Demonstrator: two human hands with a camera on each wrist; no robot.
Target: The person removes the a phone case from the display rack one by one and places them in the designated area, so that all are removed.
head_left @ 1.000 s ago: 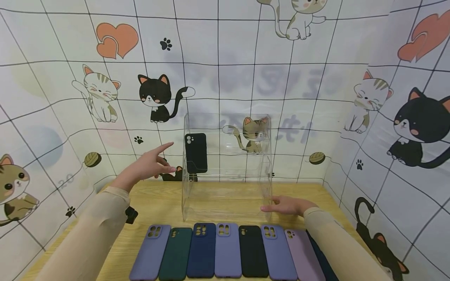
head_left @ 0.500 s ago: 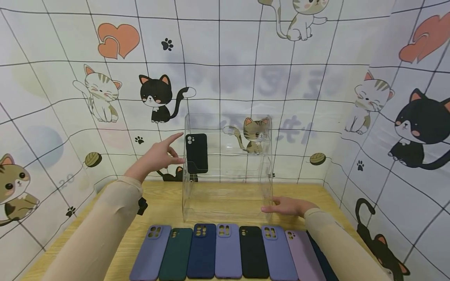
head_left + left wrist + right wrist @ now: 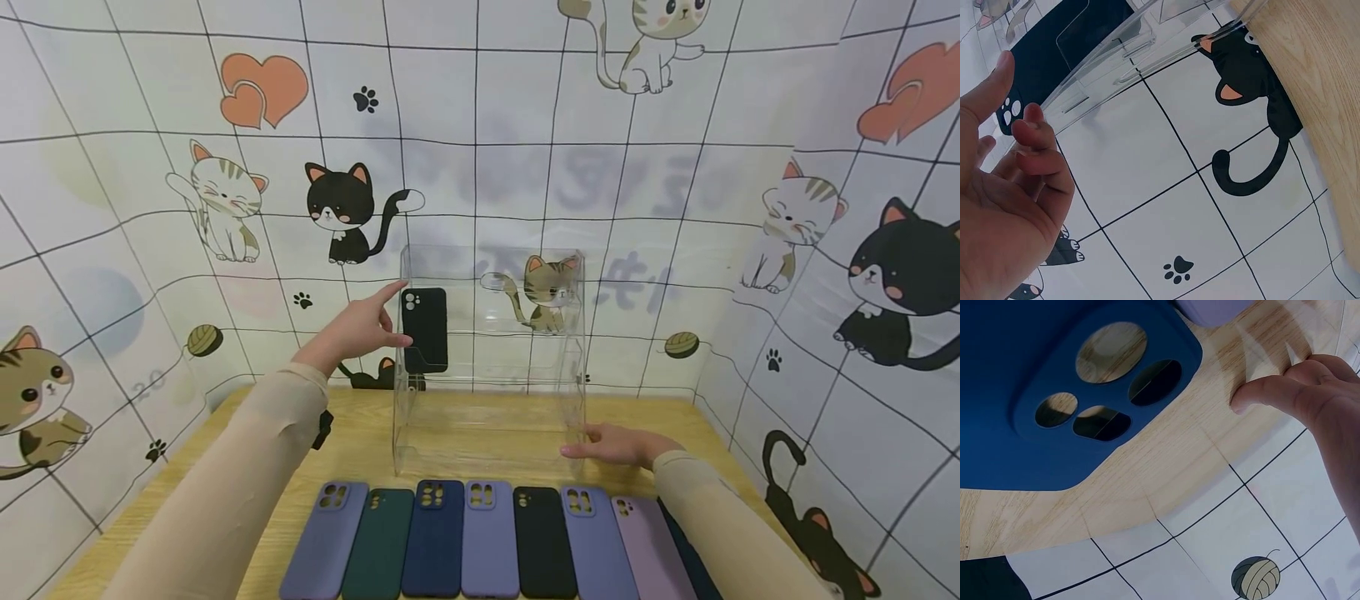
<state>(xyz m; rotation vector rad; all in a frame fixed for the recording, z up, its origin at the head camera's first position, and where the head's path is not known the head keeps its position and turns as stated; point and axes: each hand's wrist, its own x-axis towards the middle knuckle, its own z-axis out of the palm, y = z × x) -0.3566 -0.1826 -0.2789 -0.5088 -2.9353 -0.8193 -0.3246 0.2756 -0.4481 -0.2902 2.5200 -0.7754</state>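
Observation:
A clear tiered display stand stands on the table, with a black phone case upright at the left of its upper tier. My left hand is at the case's left edge. Its index finger points to the case's top corner and the thumb overlaps the edge; in the left wrist view the other fingers are loosely bent and nothing is pinched. My right hand holds the stand's lower right side, thumb across the front edge. In front lie several phone cases, among them a green case and a navy case.
A row of cases lines the near table edge, including lilac cases, another black case and a pink-purple case. A dark blue case lies close under the right wrist. A cat-print cloth wall surrounds the wooden table.
My left hand has moved right, from beside the stand up to the left edge of the black case. The right hand has stayed at the stand's right side.

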